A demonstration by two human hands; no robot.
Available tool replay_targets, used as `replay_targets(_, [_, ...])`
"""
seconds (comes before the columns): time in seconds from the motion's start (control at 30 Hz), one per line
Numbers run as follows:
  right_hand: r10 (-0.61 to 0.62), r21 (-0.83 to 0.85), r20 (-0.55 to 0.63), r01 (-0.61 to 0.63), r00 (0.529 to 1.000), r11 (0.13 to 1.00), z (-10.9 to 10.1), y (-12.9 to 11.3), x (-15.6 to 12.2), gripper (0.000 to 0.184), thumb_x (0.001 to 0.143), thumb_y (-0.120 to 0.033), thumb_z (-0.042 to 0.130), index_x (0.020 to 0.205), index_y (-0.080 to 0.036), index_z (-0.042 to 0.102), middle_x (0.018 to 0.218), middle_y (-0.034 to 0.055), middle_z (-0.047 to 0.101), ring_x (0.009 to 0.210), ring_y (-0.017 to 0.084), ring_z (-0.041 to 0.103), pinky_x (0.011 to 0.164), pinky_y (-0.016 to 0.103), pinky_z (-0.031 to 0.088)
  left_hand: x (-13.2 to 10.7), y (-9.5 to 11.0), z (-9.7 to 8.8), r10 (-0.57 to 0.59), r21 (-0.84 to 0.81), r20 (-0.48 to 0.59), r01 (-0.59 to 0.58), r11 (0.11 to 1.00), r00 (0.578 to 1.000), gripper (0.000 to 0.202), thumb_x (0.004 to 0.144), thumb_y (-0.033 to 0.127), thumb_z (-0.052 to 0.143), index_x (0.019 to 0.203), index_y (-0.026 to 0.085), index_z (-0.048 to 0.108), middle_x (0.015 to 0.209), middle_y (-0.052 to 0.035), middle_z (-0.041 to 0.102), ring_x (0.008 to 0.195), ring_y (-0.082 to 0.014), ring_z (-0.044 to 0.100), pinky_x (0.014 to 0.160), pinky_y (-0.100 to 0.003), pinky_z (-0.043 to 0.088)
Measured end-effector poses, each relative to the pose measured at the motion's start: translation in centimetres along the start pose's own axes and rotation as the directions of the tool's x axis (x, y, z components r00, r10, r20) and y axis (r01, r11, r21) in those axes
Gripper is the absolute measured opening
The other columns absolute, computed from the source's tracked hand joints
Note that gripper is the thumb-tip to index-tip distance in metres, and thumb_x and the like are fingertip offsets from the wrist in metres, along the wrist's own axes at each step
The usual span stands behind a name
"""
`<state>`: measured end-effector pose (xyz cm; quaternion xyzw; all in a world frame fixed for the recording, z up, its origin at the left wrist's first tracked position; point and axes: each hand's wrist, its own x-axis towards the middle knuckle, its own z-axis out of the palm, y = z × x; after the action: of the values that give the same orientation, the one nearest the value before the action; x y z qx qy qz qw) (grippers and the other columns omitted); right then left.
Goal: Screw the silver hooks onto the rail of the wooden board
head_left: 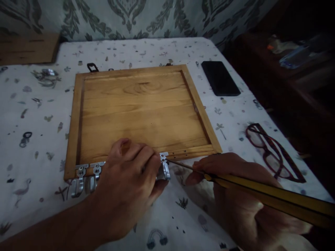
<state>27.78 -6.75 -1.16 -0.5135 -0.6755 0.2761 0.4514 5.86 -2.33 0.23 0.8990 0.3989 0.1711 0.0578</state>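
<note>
A shallow wooden frame with a wood panel point(141, 111) lies on the table. Along its near edge sit several silver metal hooks point(97, 170), the left ones fastened with screws. My left hand point(131, 177) closes over this edge, its fingers curled and thumb below, gripping a silver hook point(164, 165) at the right of the row. In my right hand point(235, 195) is a screwdriver point(251, 186) with a yellow handle. Its thin shaft points left, the tip at or very near that hook's plate. My left hand hides the middle of the row.
A black phone point(220, 78) and red-framed glasses point(272, 153) lie to the right. Small metal pieces point(48, 77) are piled at the left, with a cardboard box point(28, 48) behind. A patterned cloth point(183, 212) covers the table, whose right edge drops into a dark area.
</note>
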Motion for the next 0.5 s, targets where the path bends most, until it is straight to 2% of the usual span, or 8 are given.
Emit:
replay_targets(0.13, [-0.025,0.108,-0.038,0.029,0.999,0.994,0.4,0.0,0.2,0.027,0.102,-0.042,0.054,0.113,-0.024,0.07,0.087,0.0049,0.073,0.072,0.022,0.07,0.068,0.04,0.059,-0.1,-0.1,-0.2,-0.052,-0.058,0.049,0.055,0.997,0.997,0.022,0.084,0.032,0.074,0.098,0.016,0.066,0.098,-0.0054,0.074,0.093,-0.0266,0.068,0.09,-0.05,0.049])
replay_targets(0.33, [-0.089,0.128,-0.068,0.097,0.994,0.987,0.8,0.0,0.5,0.024,0.103,-0.036,0.056,0.115,-0.022,0.07,0.089,0.0038,0.073,0.073,0.019,0.07,0.068,0.036,0.056,-0.3,-1.1,-1.8,-0.142,-0.194,0.133,0.166,0.967,0.981,0.042,0.077,0.035,0.082,0.112,0.021,0.063,0.11,-0.005,0.072,0.1,-0.0267,0.066,0.088,-0.044,0.051])
replay_targets(0.5, [-0.114,0.166,-0.074,0.125,0.991,0.978,1.0,-0.3,0.8,0.021,0.105,-0.034,0.053,0.113,-0.024,0.069,0.087,0.0013,0.071,0.072,0.016,0.069,0.066,0.034,0.054,-0.2,-2.0,-2.2,-0.093,-0.247,0.229,0.15,0.957,0.969,0.035,0.083,0.031,0.077,0.115,0.024,0.064,0.107,-0.0024,0.07,0.102,-0.0246,0.064,0.088,-0.042,0.048])
